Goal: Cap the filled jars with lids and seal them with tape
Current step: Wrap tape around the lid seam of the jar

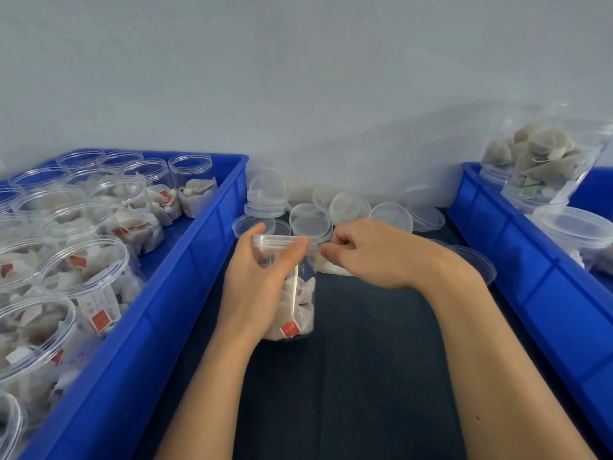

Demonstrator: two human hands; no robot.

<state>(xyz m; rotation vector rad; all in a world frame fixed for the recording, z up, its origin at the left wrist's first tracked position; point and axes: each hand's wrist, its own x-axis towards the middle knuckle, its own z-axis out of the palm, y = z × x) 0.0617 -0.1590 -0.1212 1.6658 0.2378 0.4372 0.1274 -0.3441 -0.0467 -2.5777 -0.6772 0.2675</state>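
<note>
Left hand wraps capped jar; right hand curled beside lid, pinching something; what, unclear.

A single wide-angle view from the person's head looks forward and steeply down, close over a dark cloth-covered tabletop, facing a pale grey wall; two blue plastic crates curve at the left and right edges.

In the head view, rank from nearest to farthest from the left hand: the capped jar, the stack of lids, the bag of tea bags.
1. Capped jar, gripped by the left hand.
2. Stack of lids, just behind.
3. Bag of tea bags, far right bin.
</note>
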